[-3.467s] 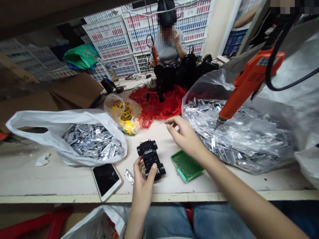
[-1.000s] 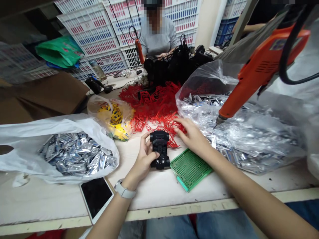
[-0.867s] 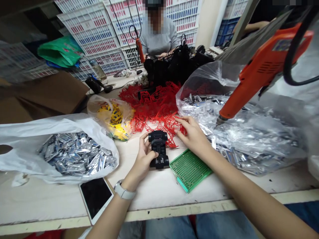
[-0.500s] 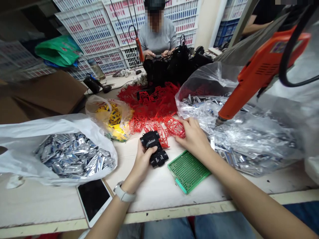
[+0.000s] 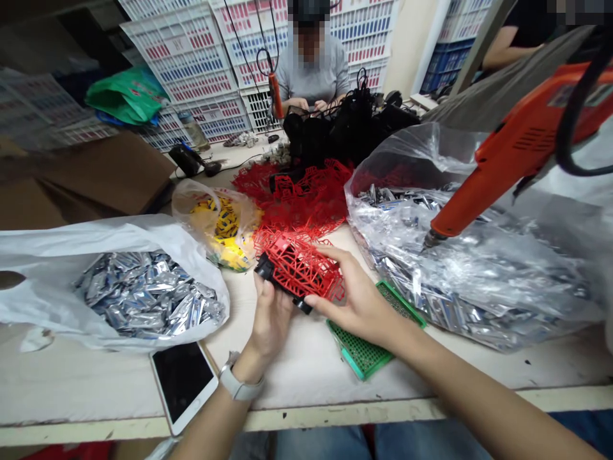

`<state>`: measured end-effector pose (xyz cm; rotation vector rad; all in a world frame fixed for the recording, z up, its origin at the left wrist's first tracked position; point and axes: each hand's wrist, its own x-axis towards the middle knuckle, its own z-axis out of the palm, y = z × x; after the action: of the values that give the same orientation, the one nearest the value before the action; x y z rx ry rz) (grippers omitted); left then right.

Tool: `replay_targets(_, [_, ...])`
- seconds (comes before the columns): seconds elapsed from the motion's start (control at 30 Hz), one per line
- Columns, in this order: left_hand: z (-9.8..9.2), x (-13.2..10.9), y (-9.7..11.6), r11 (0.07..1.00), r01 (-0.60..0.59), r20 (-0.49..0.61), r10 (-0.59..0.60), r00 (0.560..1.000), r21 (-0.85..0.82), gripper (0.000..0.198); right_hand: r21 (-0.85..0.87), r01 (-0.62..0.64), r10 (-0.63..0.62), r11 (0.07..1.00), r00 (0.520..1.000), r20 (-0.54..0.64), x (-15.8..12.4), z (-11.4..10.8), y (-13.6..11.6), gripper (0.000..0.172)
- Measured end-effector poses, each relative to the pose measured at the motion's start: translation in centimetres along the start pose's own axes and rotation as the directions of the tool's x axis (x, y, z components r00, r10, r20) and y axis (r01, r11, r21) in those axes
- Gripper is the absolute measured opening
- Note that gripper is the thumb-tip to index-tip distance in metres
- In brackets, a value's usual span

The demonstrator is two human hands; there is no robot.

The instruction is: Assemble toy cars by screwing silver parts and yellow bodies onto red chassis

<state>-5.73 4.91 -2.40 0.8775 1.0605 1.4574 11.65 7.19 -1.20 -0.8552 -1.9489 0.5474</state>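
Note:
My left hand (image 5: 271, 316) is closed on a black toy car chassis (image 5: 267, 268) with wheels at its ends, tilted above the table. Closed round a red plastic lattice frame (image 5: 306, 265), my right hand (image 5: 352, 294) holds it against the top of the chassis. The frame covers most of the chassis, and I cannot tell whether the two are joined. Behind them lies a heap of similar red frames (image 5: 297, 204). A green perforated tray (image 5: 359, 351) is partly hidden under my right hand.
Silver-wrapped pieces fill a white bag (image 5: 186, 239) on the left and a clear bag (image 5: 421, 150) on the right. An orange electric screwdriver (image 5: 507, 153) hangs at right. A bag of yellow parts (image 5: 225, 223), a tablet (image 5: 184, 383) and another person (image 5: 311, 70) are also there.
My right hand has taken a red frame from the heap and brought it left onto the black chassis. My left hand has turned the chassis. The view has shifted slightly.

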Motion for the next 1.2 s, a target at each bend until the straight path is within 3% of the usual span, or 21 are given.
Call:
replay_targets(0.2, [0.0, 0.0, 0.3, 1.0, -0.002, 0.011, 0.002, 1.0, 0.002, 0.084, 0.031, -0.067, 0.064, 0.997, 0.995, 0.082, -0.4, 0.6, 0.2, 0.068])
replay_targets(0.37, [-0.3, 0.9, -0.5, 0.983, -0.085, -0.042, 0.093, 0.995, 0.16, 0.054, -0.024, -0.089, 0.089, 0.996, 0.996, 0.006, -0.1, 0.1, 0.9, 0.065])
replay_targets(0.57, [-3.3, 3.2, -0.9, 0.922, 0.004, -0.201, 0.08, 0.976, 0.387, 0.04, -0.109, -0.098, 0.085, 0.989, 0.989, -0.122, 0.3, -0.8, 2.0, 0.058])
replay_targets(0.7, [-5.4, 4.3, -0.3, 0.757, 0.005, -0.221, 0.184, 0.958, 0.653, 0.047, -0.083, -0.125, 0.114, 0.989, 0.986, -0.124, 0.3, -1.2, 2.4, 0.057])
replay_targets(0.83, [-4.8, 3.6, 0.6, 0.51, -0.175, -0.033, 0.373, 0.927, 0.842, 0.057, -0.032, -0.134, 0.132, 0.99, 0.99, -0.058, 0.3, -1.3, 2.0, 0.059])
replay_targets(0.97, [-3.0, 2.2, 1.4, 0.418, -0.42, 0.224, 0.442, 0.869, 0.805, 0.031, 0.005, -0.076, 0.075, 0.997, 0.997, 0.025, 0.2, -1.0, 1.7, 0.06])
replay_targets(1.07, [-2.7, 1.7, 1.7, 0.458, -0.524, 0.324, 0.446, 0.834, 0.717, 0.022, -0.02, -0.008, 0.01, 1.0, 0.996, 0.087, 0.1, -0.8, 2.0, 0.059])
replay_targets(1.2, [-2.8, 1.7, 1.9, 0.643, -0.581, 0.463, 0.369, 0.806, 0.5, 0.023, -0.028, -0.051, 0.053, 0.998, 0.993, 0.105, 0.1, -0.7, 2.4, 0.057])
